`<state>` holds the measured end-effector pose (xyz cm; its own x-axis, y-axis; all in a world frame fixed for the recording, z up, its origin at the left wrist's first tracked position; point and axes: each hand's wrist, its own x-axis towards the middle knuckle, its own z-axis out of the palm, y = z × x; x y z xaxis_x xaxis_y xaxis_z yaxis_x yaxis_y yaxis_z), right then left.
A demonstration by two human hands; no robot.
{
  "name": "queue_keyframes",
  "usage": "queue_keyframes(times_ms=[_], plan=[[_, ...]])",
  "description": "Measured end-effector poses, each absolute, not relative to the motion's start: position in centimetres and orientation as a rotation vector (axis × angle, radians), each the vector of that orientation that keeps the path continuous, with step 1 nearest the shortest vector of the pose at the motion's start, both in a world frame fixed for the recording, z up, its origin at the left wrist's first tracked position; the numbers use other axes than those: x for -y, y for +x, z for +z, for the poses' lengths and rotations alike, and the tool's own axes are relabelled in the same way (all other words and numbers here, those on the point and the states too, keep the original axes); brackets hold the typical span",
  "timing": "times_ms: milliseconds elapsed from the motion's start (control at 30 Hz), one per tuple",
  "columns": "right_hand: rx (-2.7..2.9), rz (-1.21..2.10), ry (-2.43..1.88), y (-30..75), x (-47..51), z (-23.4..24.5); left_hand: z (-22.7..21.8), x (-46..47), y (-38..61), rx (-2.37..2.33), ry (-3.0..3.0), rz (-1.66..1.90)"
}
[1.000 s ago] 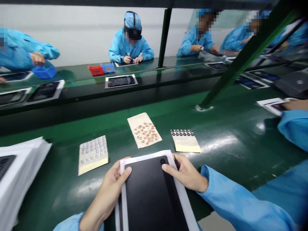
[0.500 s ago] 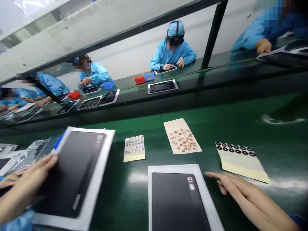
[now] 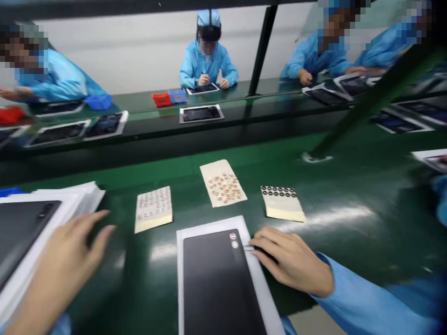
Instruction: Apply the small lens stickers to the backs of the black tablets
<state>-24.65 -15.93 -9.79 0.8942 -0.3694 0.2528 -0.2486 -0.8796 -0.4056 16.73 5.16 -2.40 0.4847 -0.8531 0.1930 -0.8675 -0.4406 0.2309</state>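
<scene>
A black tablet back lies on a white sheet in front of me, with two small round stickers at its upper right corner. Thin metal tips, seemingly tweezers, poke out from the pinched fingers of my right hand, just beside those stickers. My left hand holds nothing, its thumb and fingers apart. It hovers by a second black tablet that rests on a pile of white sheets at the left.
Beyond the tablet lie a sheet of ring stickers, a sheet of reddish pieces and a sheet of black rings. A slanted green post stands at right. Co-workers in blue sit across the bench.
My left hand has let go of the second tablet, which now lies at the left. My right hand has come to the first tablet's edge, fingers pinched. The view has swung right.
</scene>
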Motion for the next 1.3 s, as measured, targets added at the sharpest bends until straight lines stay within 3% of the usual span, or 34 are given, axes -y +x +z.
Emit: queue_keyframes(times_ms=[133,233,600,833,1067,1300], plan=[[-0.370,-0.434,-2.816,-23.2,16.0,-9.7,-6.3,-0.2,4.5,1.613,1.930,-0.576],[-0.339,-0.412,-2.877,-22.5,16.0,-9.9,-8.4,2.1,-0.3,1.714,1.828,-0.728],[-0.375,-0.451,-2.758,-21.9,17.8,-10.5,-11.2,4.5,-3.1,1.862,1.766,-0.375],[-0.281,-0.415,-2.895,-21.2,18.1,-10.4,-11.4,5.4,-2.6,1.644,1.767,-0.436],[-0.348,-0.605,-2.897,-21.5,17.8,-11.1,-12.2,5.3,-2.4,1.768,1.728,-0.287],[-0.188,-0.768,-3.169,-21.9,16.9,-10.9,-11.9,5.6,-2.5,1.859,1.706,-0.191]])
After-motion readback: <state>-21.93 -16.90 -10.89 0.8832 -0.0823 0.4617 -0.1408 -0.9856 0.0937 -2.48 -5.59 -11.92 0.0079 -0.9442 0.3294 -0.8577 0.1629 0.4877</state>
